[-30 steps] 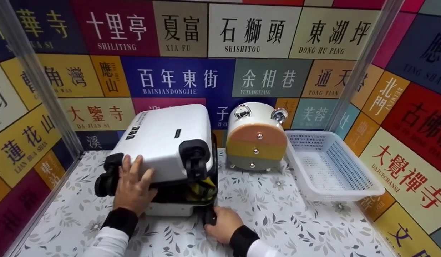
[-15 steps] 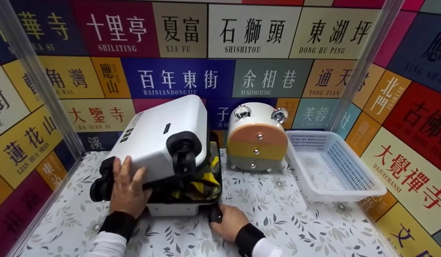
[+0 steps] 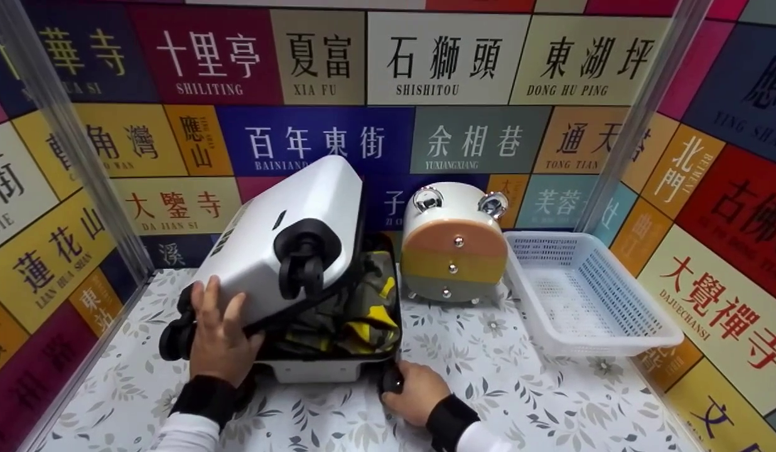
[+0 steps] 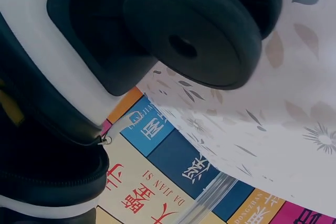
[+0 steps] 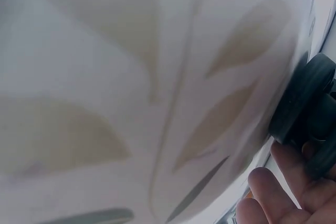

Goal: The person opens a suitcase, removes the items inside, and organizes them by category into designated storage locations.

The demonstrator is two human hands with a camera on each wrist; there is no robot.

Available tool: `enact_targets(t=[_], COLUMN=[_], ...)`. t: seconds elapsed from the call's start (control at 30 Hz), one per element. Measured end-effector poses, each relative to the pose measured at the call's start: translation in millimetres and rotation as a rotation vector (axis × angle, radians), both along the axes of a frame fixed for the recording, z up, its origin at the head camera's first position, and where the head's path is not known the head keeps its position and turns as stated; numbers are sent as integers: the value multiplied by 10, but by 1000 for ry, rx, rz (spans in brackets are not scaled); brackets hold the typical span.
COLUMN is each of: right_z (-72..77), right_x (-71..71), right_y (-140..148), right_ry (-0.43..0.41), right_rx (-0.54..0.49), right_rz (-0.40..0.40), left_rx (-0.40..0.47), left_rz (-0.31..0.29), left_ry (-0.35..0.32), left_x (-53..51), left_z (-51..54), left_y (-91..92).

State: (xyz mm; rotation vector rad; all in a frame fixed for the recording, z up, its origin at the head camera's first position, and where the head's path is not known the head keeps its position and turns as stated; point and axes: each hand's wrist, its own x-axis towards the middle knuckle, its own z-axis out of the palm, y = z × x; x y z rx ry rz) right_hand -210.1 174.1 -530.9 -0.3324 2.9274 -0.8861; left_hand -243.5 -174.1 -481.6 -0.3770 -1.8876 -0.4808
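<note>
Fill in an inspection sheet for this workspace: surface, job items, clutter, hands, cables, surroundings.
Surface: white floral-patterned covering.
Job items: white hard-shell suitcase, partly open, lid tilted up; camouflage-patterned cloth with yellow patches inside.
Clutter: drawer box with chrome ears and an orange, yellow and grey front; white perforated plastic basket to its right in the head view.
Left hand: fingers resting on the lid.
Right hand: gripping a lower black caster wheel.
Cables: nothing seen.
Surroundings: multicoloured wall panels printed with Chinese characters.
</note>
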Motion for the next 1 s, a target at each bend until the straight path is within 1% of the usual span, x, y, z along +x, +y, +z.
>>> enact_targets(t=[0.1, 0.33, 0.53, 0.63, 0.77, 0.87, 1.0], right_z=[0, 8, -9, -15, -10, -6, 6], right_x=[5, 3, 0, 3, 9, 14, 18], right_y=[23, 62, 74, 83, 91, 91, 88], right_ry=[-9, -38, -40, -36, -43, -40, -20], right_rx=[-8, -11, -21, -20, -28, -28, -24], right_rz=[0, -13, -13, -16, -26, -33, -38], left_rx=[6, 41, 48, 35, 16, 6, 13], left_rz=[4, 9, 11, 34, 62, 76, 102], left_ry=[-3, -42, -46, -56, -90, -117, -132], left_x=[11, 23, 42, 47, 57, 61, 59], left_z=[0, 4, -23, -56, -87, -88, -80], left_y=[5, -21, -53, -66, -82, -90, -94])
